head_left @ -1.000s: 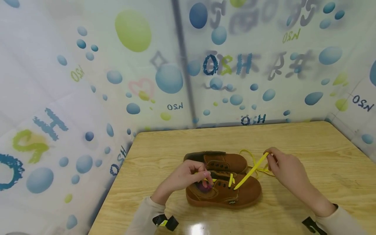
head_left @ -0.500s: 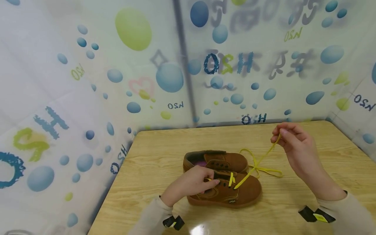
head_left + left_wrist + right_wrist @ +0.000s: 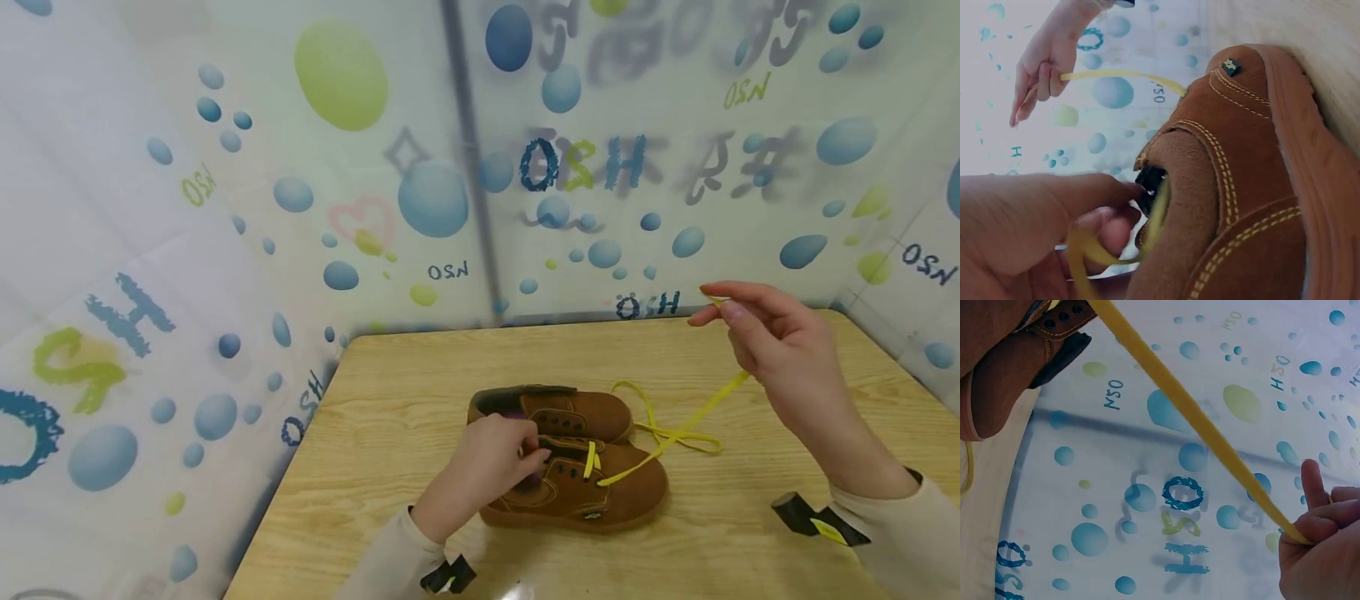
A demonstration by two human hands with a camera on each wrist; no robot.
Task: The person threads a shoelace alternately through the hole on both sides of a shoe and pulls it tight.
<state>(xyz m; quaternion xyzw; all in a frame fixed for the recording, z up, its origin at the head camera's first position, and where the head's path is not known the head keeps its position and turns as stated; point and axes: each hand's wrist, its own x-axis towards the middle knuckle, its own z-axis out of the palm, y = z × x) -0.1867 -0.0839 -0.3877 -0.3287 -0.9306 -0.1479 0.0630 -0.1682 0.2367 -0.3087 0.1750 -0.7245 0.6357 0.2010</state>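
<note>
A brown lace-up shoe [image 3: 633, 500] with yellow stitching lies nearest me, toe to the right. My right hand [image 3: 791, 354] is raised beyond its toe and grips a yellow shoelace [image 3: 703, 410], which runs up from a front eyelet. In the right wrist view this shoelace [image 3: 1191, 422] is a straight flat band. My left hand [image 3: 487, 462] is at the shoe's opening, where thumb and finger pinch the dark tongue [image 3: 1149, 187]. Another yellow lace stretch [image 3: 1094, 250] loops by those fingers. A short yellow lace piece [image 3: 591, 460] stands at the eyelets.
Behind it lies a second brown shoe [image 3: 611, 412], its eyelets bare where they show. Loose yellow lace [image 3: 697, 442] lies crossed on the wooden table [image 3: 390, 375] to the right. A bubble-printed curtain [image 3: 375, 183] encloses the table's back and sides.
My right hand has risen and moved right, drawing the shoelace out longer from the shoe. The left hand has shifted slightly and stays by the shoe's opening.
</note>
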